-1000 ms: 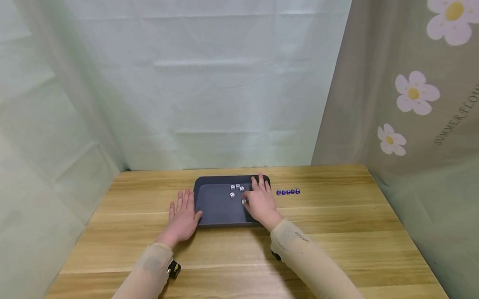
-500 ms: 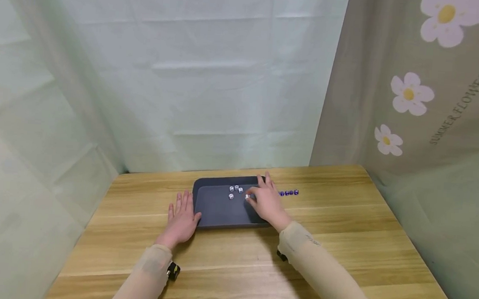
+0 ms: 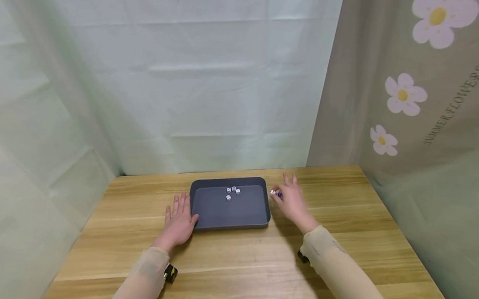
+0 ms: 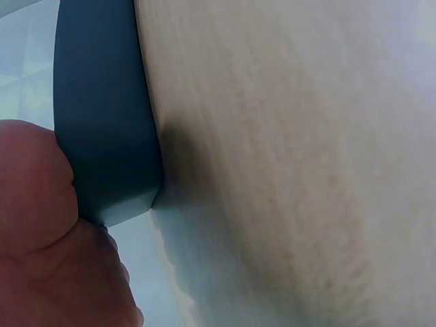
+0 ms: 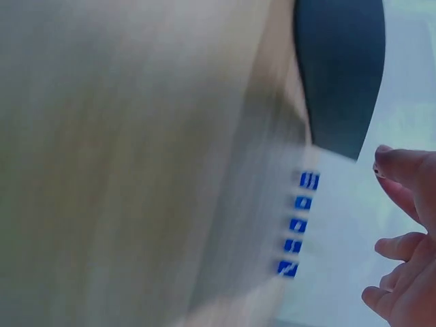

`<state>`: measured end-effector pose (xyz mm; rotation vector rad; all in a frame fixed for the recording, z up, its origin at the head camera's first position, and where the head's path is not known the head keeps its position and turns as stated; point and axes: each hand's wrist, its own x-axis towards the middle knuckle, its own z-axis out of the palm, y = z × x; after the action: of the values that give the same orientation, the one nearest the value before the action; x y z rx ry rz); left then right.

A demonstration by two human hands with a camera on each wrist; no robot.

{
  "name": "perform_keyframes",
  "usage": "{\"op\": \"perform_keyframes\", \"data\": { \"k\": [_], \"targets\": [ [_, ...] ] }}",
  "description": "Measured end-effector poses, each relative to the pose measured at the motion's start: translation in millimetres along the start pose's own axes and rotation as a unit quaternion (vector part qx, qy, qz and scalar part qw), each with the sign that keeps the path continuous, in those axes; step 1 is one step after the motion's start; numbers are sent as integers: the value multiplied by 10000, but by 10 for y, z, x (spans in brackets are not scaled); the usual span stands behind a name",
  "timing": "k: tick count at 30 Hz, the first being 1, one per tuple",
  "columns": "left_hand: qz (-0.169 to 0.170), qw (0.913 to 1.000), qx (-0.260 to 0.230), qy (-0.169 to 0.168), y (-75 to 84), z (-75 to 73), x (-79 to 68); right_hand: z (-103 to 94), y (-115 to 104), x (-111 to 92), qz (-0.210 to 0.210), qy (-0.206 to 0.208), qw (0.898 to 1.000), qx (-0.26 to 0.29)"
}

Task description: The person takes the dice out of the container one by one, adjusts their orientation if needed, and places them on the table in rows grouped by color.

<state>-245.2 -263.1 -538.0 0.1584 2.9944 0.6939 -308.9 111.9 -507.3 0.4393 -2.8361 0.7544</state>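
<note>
One white die point(image 3: 272, 192) sits pinched in your right hand point(image 3: 293, 202), just outside the tray point(image 3: 235, 214) — likely light, hard, slippery, best held by opposite faces — while your left hand point(image 3: 178, 223), straight-fingered, touches the tray.

Dark grey rectangular tray point(image 3: 232, 214): uniform tone. Small white cube dice point(image 3: 228, 198): dark pips. Small blue cube dice point(image 5: 298, 225): white markings. Wooden tabletop point(image 3: 231, 274): yellow-brown, streaked grain. Fabric sleeves point(image 3: 349, 275): beige. Taupe fabric panel point(image 3: 351, 106): white flowers point(image 3: 402, 95), yellow centres, dark lettering point(image 3: 454, 106).
</note>
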Motion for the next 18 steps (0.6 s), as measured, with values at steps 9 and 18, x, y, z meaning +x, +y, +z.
{"op": "perform_keyframes", "data": {
  "k": [9,18],
  "targets": [
    [23,10000,-35,-1,-9,-26,-11,-40,276,-60,138,-247,9994,-176],
    [39,9999,115,17,-79,41,28,4,304,-102,137,-452,9981,-398]
  ]
}}
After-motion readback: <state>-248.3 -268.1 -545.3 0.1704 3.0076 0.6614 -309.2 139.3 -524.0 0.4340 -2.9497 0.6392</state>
